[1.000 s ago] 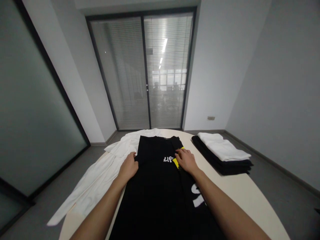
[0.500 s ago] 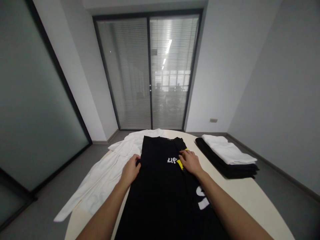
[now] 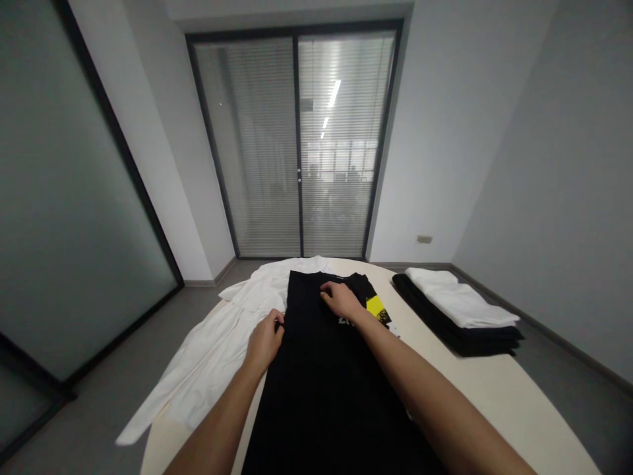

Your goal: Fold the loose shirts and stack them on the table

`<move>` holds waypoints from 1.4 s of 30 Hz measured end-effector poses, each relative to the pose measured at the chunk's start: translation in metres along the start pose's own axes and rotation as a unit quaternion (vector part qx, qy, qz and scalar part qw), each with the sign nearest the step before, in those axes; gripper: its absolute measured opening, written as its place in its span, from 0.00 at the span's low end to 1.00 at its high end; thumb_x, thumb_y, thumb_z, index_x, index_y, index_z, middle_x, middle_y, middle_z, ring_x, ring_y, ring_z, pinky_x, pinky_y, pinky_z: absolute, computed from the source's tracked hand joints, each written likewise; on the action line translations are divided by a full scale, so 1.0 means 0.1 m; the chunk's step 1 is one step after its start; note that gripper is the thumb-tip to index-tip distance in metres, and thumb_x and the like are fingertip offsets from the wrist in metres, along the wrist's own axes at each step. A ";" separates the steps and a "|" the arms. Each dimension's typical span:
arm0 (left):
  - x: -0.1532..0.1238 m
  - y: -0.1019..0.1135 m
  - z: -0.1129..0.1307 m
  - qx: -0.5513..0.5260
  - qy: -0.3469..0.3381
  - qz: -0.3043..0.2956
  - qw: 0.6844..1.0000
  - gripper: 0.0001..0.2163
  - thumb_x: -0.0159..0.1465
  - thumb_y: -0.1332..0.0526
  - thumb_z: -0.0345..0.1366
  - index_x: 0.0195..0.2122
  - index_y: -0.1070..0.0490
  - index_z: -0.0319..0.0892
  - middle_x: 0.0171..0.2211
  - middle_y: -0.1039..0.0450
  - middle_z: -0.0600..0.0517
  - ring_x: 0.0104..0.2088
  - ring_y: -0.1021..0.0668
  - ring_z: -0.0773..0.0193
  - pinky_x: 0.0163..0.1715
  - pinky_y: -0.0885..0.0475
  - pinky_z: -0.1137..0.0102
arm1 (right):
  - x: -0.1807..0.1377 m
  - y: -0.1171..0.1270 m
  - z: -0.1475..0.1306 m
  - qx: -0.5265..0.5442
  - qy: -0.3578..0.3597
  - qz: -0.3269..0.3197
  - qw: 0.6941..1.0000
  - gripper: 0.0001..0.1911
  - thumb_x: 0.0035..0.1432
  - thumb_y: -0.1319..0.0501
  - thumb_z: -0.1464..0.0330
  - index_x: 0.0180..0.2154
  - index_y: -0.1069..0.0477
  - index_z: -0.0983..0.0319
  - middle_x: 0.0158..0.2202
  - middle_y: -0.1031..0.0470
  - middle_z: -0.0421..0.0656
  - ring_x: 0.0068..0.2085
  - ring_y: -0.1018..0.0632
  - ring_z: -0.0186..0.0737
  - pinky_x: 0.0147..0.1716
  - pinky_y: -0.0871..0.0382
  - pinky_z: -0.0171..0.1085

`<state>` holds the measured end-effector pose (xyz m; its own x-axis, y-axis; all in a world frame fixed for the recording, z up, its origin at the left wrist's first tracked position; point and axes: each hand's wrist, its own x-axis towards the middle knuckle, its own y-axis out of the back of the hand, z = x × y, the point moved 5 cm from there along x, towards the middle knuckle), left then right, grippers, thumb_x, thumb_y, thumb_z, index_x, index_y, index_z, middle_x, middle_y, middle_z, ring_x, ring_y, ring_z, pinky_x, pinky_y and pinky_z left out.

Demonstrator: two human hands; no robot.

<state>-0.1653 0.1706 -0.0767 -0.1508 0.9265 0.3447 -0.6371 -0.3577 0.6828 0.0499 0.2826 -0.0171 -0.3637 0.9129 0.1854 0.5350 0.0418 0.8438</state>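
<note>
A black T-shirt (image 3: pixel 321 376) lies lengthwise before me, its collar at the far end. White lettering on its chest is partly covered by my right wrist, and a yellow patch (image 3: pixel 376 307) shows on the right sleeve. At the shirt's left edge, my left hand (image 3: pixel 266 340) is closed, with a bit of black cloth between thumb and fingers. My right hand (image 3: pixel 342 300) is over the upper chest below the collar, fingers loosely bent and apart, with no cloth visibly gripped.
A white long-sleeved garment (image 3: pixel 217 353) is spread along the left, one sleeve hanging past the edge of the pale table (image 3: pixel 514 415). Folded black clothes (image 3: pixel 459 340) with a folded white one (image 3: pixel 459 300) on top are stacked at the right. Glass doors stand beyond.
My right hand has left the yellow-patched sleeve and moved left and up across the chest. The sleeve now lies further out to the right. My left hand remains at the left edge.
</note>
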 end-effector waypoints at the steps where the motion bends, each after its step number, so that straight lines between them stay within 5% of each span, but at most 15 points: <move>1: 0.00 0.00 0.01 0.002 -0.002 -0.002 1.000 0.09 0.61 0.44 0.23 0.36 0.37 0.47 0.38 0.24 0.54 0.40 0.21 0.61 0.39 0.33 0.71 | 0.10 -0.06 -0.07 0.016 0.001 -0.001 1.000 0.16 0.64 0.41 0.65 0.52 0.26 0.61 0.51 0.22 0.47 0.52 0.24 0.43 0.51 0.35 0.37; 6: -0.02 0.03 0.07 0.013 -0.011 -0.010 1.000 0.11 0.59 0.44 0.22 0.36 0.36 0.47 0.40 0.25 0.54 0.43 0.22 0.61 0.41 0.34 0.71 | 0.50 -0.42 -0.23 0.076 -0.033 0.005 0.997 0.24 0.64 0.40 0.60 0.56 0.30 0.67 0.48 0.21 0.50 0.48 0.21 0.43 0.47 0.33 0.35; 9: -0.02 0.05 0.10 0.018 -0.008 -0.009 1.000 0.10 0.58 0.42 0.22 0.35 0.36 0.46 0.38 0.25 0.55 0.41 0.23 0.61 0.40 0.35 0.72 | 0.66 -0.59 -0.24 0.102 -0.057 0.012 0.993 0.22 0.63 0.39 0.58 0.50 0.25 0.68 0.43 0.20 0.51 0.43 0.20 0.44 0.42 0.32 0.35; 12: -0.02 0.06 0.09 0.017 0.014 0.005 1.000 0.08 0.58 0.41 0.25 0.33 0.37 0.46 0.31 0.28 0.56 0.34 0.24 0.62 0.34 0.37 0.72 | 0.78 -0.64 -0.23 0.121 -0.063 0.032 0.990 0.16 0.66 0.43 0.61 0.43 0.23 0.66 0.39 0.19 0.48 0.40 0.21 0.40 0.40 0.33 0.34; 16: -0.01 0.07 0.07 -0.004 0.046 0.030 0.998 0.08 0.60 0.43 0.25 0.33 0.39 0.47 0.25 0.31 0.58 0.27 0.25 0.64 0.30 0.38 0.73 | 0.85 -0.62 -0.21 0.129 -0.064 0.056 0.988 0.16 0.67 0.46 0.63 0.46 0.25 0.64 0.42 0.20 0.47 0.42 0.21 0.39 0.42 0.32 0.33; 25: -0.03 0.08 0.09 -0.082 0.086 0.036 0.992 0.09 0.69 0.46 0.40 0.47 0.35 0.46 0.31 0.20 0.51 0.34 0.19 0.56 0.34 0.32 0.68 | 0.57 -0.50 -0.10 0.060 -0.074 0.007 0.995 0.26 0.59 0.38 0.59 0.57 0.30 0.63 0.51 0.23 0.53 0.51 0.22 0.51 0.49 0.32 0.42; 32: -0.01 0.01 0.00 -0.123 0.050 0.076 0.988 0.09 0.65 0.41 0.40 0.45 0.32 0.45 0.33 0.20 0.50 0.33 0.18 0.58 0.34 0.29 0.69 | 0.36 -0.28 -0.15 -0.005 -0.034 0.014 0.999 0.22 0.58 0.38 0.67 0.55 0.30 0.60 0.51 0.24 0.50 0.52 0.24 0.47 0.50 0.34 0.41; 36: -0.01 -0.02 0.01 -0.153 0.036 0.086 0.984 0.11 0.65 0.41 0.43 0.45 0.33 0.44 0.32 0.21 0.50 0.33 0.18 0.58 0.34 0.27 0.68 | 0.23 -0.26 -0.38 -0.045 0.006 0.064 0.997 0.13 0.64 0.43 0.61 0.43 0.25 0.59 0.48 0.23 0.50 0.54 0.26 0.47 0.52 0.36 0.41; 42: -0.05 -0.01 0.15 -0.177 0.019 0.094 0.980 0.12 0.62 0.38 0.41 0.44 0.34 0.44 0.39 0.22 0.48 0.41 0.19 0.57 0.42 0.27 0.66 | 0.10 -0.47 -0.55 0.024 -0.052 -0.038 0.998 0.26 0.61 0.43 0.46 0.46 0.26 0.61 0.44 0.20 0.51 0.46 0.21 0.50 0.44 0.32 0.41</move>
<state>-0.1526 0.1650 -0.0695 -0.3151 0.8540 0.4140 -0.8160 -0.4666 0.3414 -0.0210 0.2680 -0.0277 -0.3247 0.9435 0.0661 0.5451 0.1296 0.8283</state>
